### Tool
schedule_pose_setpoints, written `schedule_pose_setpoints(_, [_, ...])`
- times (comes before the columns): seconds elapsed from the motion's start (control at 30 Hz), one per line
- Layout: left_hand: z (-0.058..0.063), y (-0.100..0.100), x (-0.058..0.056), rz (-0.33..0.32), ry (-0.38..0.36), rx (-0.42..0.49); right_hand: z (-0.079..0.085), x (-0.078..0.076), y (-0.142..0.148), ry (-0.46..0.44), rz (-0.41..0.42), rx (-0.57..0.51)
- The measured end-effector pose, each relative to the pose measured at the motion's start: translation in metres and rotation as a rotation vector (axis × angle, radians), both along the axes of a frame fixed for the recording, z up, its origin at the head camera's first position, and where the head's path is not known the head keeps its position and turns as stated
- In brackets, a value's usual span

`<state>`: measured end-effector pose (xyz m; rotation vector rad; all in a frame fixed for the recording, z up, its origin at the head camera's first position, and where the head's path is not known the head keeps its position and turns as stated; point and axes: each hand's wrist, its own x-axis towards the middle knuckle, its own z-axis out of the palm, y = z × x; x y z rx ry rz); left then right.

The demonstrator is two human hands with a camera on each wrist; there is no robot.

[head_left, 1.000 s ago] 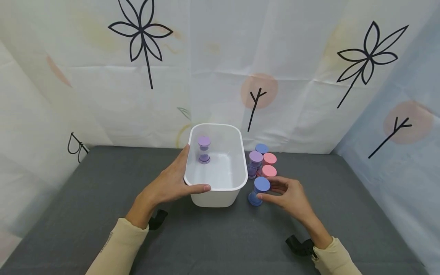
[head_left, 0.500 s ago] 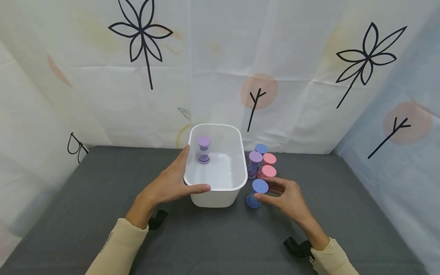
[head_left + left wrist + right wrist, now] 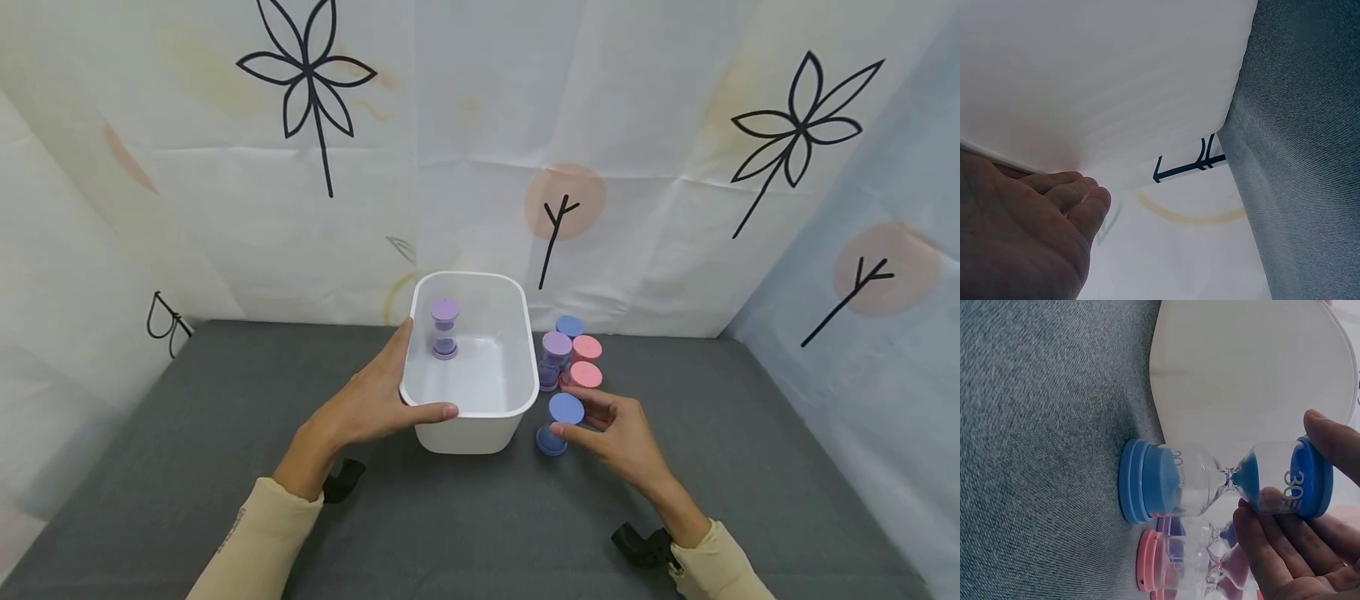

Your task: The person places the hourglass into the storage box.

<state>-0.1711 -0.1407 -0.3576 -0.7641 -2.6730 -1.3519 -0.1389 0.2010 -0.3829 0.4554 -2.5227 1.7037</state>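
By the right hand (image 3: 618,427), at four o'clock of the white tub (image 3: 465,435), a blue hourglass (image 3: 565,410) is pinched — it has just been shifted slightly toward seven o'clock, farther clear of the front pink hourglass (image 3: 585,374). At eight o'clock the tub is touched by the straight-fingered left hand (image 3: 371,400). Six hourglasses are counted: two blue, two pink, two purple — just one purple hourglass (image 3: 445,331) is contained, at ten o'clock inside.

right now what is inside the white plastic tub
One clear purple-capped hourglass stands inside the white plastic tub, toward its left wall. The near wall hides the floor just behind it, so anything there is unseen.
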Motion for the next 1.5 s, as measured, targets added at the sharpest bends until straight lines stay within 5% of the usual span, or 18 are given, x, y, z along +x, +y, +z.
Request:
schedule_pose_setpoints(0.23, [0.000,-0.001,0.001,0.010,-0.006,-0.002,0.005,0.001,0.003,0.034,0.002,0.004])
schedule_pose_setpoints(0.53, [0.000,-0.002,0.000,0.005,0.008,-0.013,0.033,0.009,0.013,0.112,-0.089,-0.008])
schedule_pose_setpoints(0.87, [0.000,-0.002,0.001,-0.002,0.004,-0.007,0.055,0.022,0.014,0.184,-0.149,-0.143])
schedule_pose_setpoints(1.13, [0.006,0.000,0.002,-0.027,0.014,0.015,0.064,0.030,0.015,0.204,-0.156,-0.239])
schedule_pose_setpoints(1.5, [0.000,0.000,-0.002,-0.014,0.014,0.010,0.086,0.022,0.002,0.236,-0.058,-0.373])
